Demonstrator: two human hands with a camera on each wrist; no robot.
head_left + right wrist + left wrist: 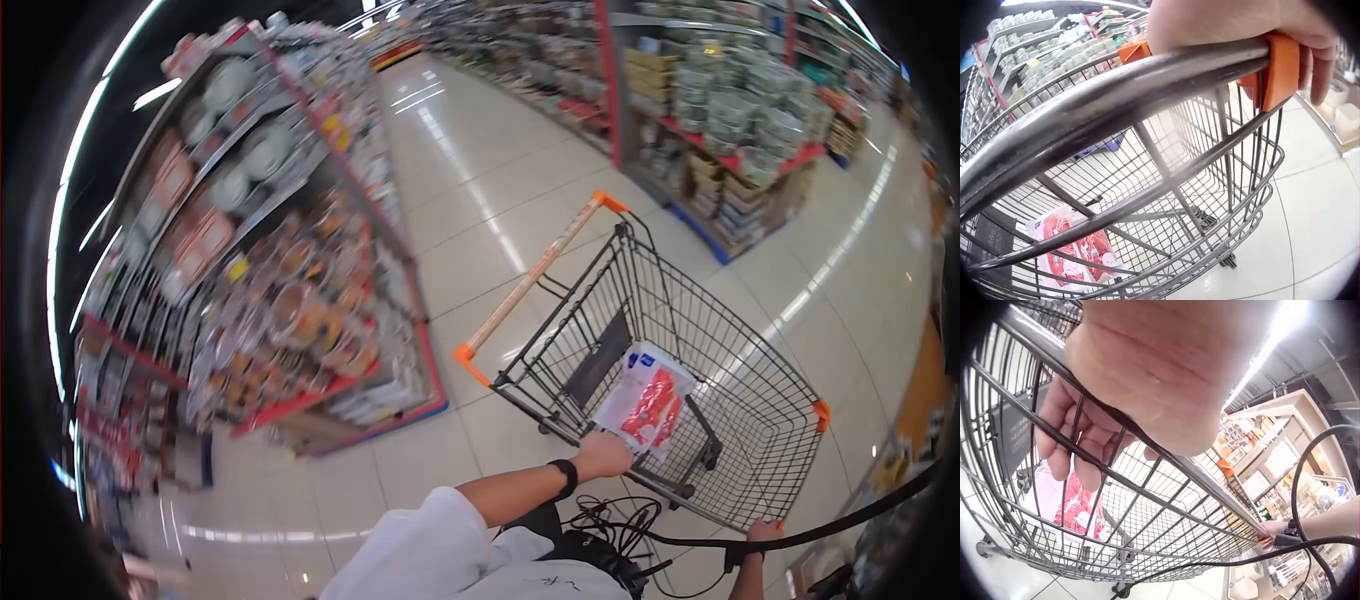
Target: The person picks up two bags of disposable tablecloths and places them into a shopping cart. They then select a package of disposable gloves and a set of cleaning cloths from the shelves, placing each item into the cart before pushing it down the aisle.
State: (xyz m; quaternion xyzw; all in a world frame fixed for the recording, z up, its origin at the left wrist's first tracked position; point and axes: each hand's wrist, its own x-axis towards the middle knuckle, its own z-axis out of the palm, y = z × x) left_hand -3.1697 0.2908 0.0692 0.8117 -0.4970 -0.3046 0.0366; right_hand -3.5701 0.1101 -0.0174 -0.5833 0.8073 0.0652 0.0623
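A wire shopping cart stands side-on before me, its handle at the left. My left hand grips the near side's top rim; in the left wrist view its fingers curl down inside the wires. At the cart's front corner, my right hand holds the rim beside an orange corner piece, its fingers bent over the edge. Inside the basket lies a white and clear plastic pack with red contents, just beyond my left hand. Neither hand touches it.
Shelves of dishes and glass jars stand at the left. Another shelf end with stacked glassware is beyond the cart. Between them runs a tiled aisle. Black cables hang between me and the cart.
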